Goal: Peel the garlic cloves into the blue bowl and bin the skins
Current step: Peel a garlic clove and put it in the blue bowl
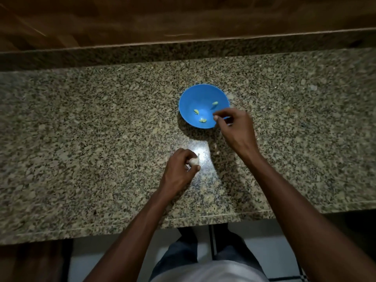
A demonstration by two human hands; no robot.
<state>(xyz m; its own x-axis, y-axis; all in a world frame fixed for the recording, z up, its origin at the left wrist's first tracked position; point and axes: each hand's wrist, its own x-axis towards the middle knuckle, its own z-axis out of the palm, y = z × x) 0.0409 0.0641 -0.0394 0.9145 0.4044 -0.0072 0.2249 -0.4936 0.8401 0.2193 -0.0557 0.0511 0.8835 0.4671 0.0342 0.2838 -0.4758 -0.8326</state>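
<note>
Standing at a speckled granite counter point(85, 123), person seen from above, both forearms reaching forward. Left hand point(179, 169) low over the counter near its front edge, fingers curled round a garlic bulb point(194, 161), papery tip poking out toward a bright patch of light. Right hand point(234, 127) over the near right rim of the blue bowl point(195, 96), thumb and forefinger pinched together; whether anything sits between them cannot be told. Bowl upright on the counter, beyond the left hand. Three pale peeled cloves point(196, 111) lie apart inside it. Wooden panel point(183, 15) behind the counter
</note>
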